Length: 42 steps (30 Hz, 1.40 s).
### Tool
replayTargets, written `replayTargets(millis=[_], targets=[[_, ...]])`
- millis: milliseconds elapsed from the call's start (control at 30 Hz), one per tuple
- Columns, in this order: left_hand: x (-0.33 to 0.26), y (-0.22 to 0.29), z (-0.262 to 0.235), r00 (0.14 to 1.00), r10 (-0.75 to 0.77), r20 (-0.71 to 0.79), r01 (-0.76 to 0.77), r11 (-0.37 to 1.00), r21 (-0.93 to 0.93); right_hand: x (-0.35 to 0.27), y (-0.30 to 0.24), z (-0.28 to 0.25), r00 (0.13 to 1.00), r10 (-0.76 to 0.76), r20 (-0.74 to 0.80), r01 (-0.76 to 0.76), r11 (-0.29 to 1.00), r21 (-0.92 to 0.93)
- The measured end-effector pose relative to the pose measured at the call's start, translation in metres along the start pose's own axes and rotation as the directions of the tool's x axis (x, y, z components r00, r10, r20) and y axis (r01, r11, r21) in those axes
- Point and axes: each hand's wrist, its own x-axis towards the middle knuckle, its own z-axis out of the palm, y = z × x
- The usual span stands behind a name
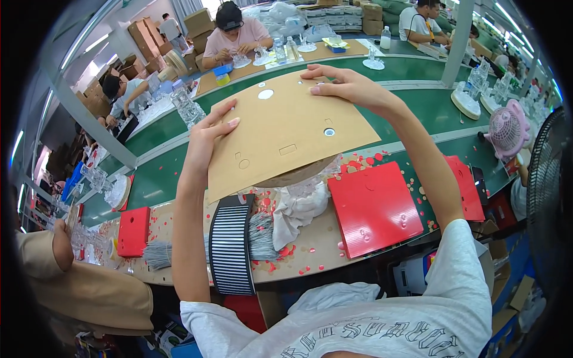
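A flat tan cardboard sheet (pixel 286 125) with punched holes and cut outlines is held up over the bench, tilted. At its left edge my left hand (pixel 212 130) grips it, fingers bent over the top. My right hand (pixel 349 89) is closed on the far right edge, thumb and fingers on the sheet. Partly hidden beneath the sheet is a brown rounded edge (pixel 304 173) of something I cannot make out. Nearer to me lie a crumpled white cloth (pixel 301 212), a stack of glossy red card sheets (pixel 376 209) and a bundle of thin grey wire ties (pixel 261 235) beside a black-and-white striped band (pixel 231 247).
Red and tan paper discs litter the bench (pixel 304 259). Beyond it runs a green conveyor (pixel 161 179) carrying clear crystal-like pieces on round bases (pixel 465 102). A pink fan (pixel 507 128) and a black fan (pixel 546 179) stand at the right. Another person's sleeve (pixel 89 292) is close at left.
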Motion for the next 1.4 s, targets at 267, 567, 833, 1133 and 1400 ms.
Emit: replayTargets(millis=[267,567,833,1133,1400], targets=[[0.003,-0.001,-0.004,0.998,0.057,-0.017,-0.05,0.961,0.272,0.004,-0.01,-0.003,0.968,-0.242,-0.071,0.187,0.88,-0.437],[-0.067,0.034,0.011,0.934,0.315,0.166,-0.35,0.898,0.265,-0.052,-0.039,0.001,0.785,-0.619,-0.011,0.571,0.732,-0.372],[-0.073,0.033,0.011,0.863,0.405,0.301,-0.505,0.671,0.543,-0.066,-0.037,0.002,0.886,-0.445,0.132,0.463,0.823,-0.328],[-0.073,0.048,0.033,0.852,0.382,0.358,-0.508,0.441,0.74,-0.067,-0.028,0.006,0.837,-0.539,0.094,0.522,0.736,-0.431],[-0.07,0.065,0.033,0.897,0.236,0.374,-0.439,0.377,0.815,-0.072,-0.028,-0.008,0.937,-0.346,-0.054,0.326,0.919,-0.223]])
